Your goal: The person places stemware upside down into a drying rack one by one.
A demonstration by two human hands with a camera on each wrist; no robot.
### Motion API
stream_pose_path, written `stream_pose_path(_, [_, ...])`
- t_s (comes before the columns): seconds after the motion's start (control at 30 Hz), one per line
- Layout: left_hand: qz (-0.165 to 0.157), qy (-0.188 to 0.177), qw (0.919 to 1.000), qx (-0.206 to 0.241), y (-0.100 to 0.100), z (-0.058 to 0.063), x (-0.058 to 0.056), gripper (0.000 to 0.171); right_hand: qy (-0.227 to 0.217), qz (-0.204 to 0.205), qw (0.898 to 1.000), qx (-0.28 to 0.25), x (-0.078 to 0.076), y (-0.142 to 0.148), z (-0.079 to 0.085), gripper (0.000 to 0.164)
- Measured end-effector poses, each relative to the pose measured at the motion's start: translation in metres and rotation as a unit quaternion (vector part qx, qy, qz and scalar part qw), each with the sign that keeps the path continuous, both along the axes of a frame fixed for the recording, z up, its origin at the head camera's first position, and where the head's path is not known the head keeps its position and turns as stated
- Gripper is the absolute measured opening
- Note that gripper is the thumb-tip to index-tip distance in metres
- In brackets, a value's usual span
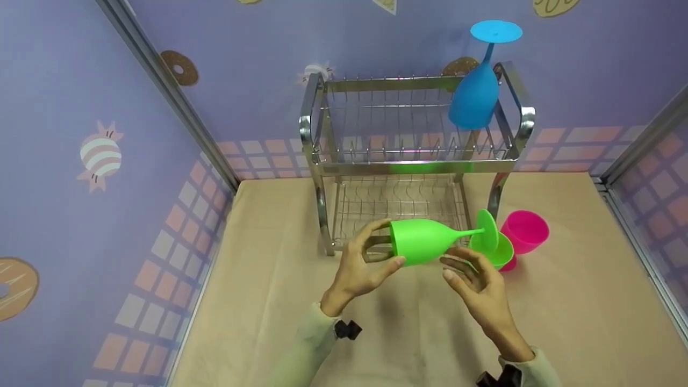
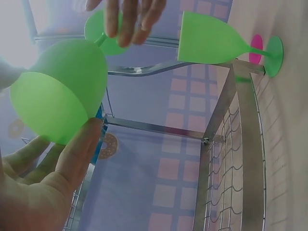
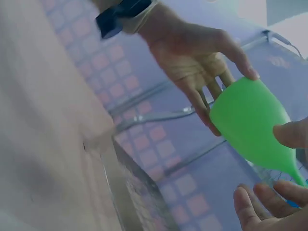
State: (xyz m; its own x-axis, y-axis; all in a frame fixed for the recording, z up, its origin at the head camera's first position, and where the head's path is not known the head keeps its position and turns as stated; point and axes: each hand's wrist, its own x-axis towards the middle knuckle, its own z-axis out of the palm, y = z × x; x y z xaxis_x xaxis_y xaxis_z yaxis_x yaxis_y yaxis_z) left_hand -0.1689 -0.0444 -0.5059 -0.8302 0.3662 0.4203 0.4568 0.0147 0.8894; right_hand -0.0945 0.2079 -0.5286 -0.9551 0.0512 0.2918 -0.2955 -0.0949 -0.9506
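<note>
A light green plastic goblet [image 1: 422,241] lies sideways in the air, its bowl mouth facing left and its round foot to the right. My left hand [image 1: 361,269] grips the bowl near the rim, thumb on one side and fingers on the other. Just below the stem end, my right hand [image 1: 481,295] has its fingers loosely bent and apart from the goblet, as the right wrist view also shows. Behind the held goblet's foot stands a second green goblet [image 2: 209,41], upright on the table. Beside it is a pink goblet [image 1: 525,231], its lower part mostly hidden.
A two-tier metal dish rack [image 1: 408,168] stands at the back of the table. On its upper tier a blue goblet [image 1: 475,99] sits upside down at the right end. Patterned purple walls [image 1: 258,80] enclose the beige cloth-covered table [image 1: 258,301].
</note>
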Motion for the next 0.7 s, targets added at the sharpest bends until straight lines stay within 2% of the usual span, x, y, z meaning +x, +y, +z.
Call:
stream_pose_path(0.13, [-0.001, -0.002, 1.0, 0.01, 0.004, -0.001, 0.001, 0.07, -0.072, 0.03, 0.99, -0.115, -0.009, -0.007, 0.003, 0.053])
stream_pose_path(0.27, [-0.004, -0.002, 0.9999, 0.015, 0.006, -0.002, 0.002, 0.071, -0.104, 0.043, 0.976, -0.188, -0.015, -0.013, 0.007, 0.06])
stream_pose_path(0.5, [-0.004, -0.005, 0.9996, 0.026, 0.01, -0.002, 0.003, 0.072, -0.109, 0.05, 0.966, -0.228, -0.018, -0.02, 0.009, 0.073])
stream_pose_path(0.7, [0.001, -0.006, 0.9997, 0.024, 0.011, -0.004, 0.004, 0.073, -0.107, 0.057, 0.96, -0.254, -0.021, -0.024, 0.01, 0.078])
